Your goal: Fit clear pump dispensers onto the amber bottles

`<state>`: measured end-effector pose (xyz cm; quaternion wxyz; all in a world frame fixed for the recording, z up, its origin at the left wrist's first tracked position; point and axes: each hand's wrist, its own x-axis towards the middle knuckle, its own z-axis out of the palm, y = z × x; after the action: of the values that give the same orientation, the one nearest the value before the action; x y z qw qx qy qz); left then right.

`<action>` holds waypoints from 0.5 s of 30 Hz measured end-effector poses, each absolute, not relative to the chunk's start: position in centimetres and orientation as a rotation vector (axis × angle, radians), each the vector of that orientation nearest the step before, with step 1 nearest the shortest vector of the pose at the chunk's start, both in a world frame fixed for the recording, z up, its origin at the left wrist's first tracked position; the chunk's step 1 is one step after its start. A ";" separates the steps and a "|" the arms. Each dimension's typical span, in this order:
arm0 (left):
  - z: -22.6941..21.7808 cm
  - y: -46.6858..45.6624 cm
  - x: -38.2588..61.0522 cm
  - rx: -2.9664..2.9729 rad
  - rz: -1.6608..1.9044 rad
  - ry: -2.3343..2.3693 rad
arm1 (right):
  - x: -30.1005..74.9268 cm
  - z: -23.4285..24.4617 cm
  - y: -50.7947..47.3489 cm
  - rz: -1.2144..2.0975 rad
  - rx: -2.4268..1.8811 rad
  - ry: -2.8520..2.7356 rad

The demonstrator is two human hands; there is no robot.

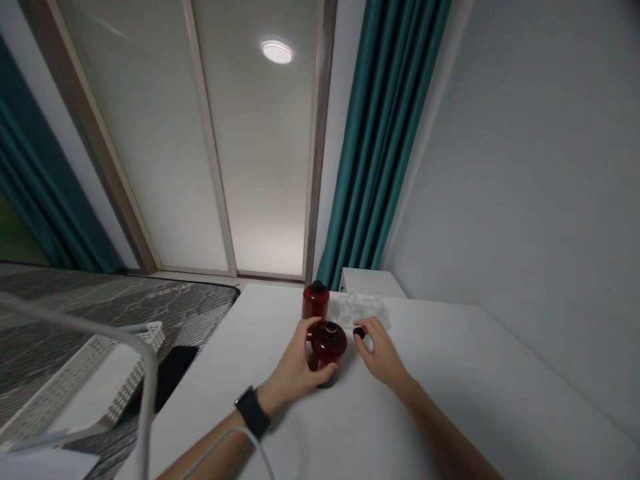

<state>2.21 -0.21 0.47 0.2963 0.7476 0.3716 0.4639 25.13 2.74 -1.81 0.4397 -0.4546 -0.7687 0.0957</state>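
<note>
My left hand (307, 363), with a dark watch on its wrist, is wrapped around a dark red bottle (330, 343) that stands on the white table (350, 427). The bottle's neck is uncapped and faces up. Just right of it, my right hand (379, 351) pinches a small black cap (359, 331) between thumb and fingers. Behind the held bottle stands a second red bottle (315, 301) with a black cap on. Clear crumpled plastic (357, 308) lies on the table beyond my right hand.
A white perforated basket (115, 387) sits at the left, below the table, beside a black flat item (175, 370). A pale curved bar (147, 413) and a thin cable (235, 430) cross the near left. A white cabinet (375, 281) stands behind the table.
</note>
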 end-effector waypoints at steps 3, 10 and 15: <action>0.4 -0.3 2.3 2.018 1.237 0.907 | 24.4 -0.8 2.5 0.305 -1.081 -1.874; 0.5 -0.2 1.3 2.070 1.125 0.783 | 21.3 0.8 3.4 0.465 -1.036 -1.606; 0.2 -0.1 0.9 2.119 1.105 0.775 | 20.6 1.3 3.2 0.532 -0.988 -1.384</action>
<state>0.89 -0.09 0.17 0.3094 0.8022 0.2933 0.4181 20.57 3.23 1.27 0.6289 -0.4310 -0.6040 0.2321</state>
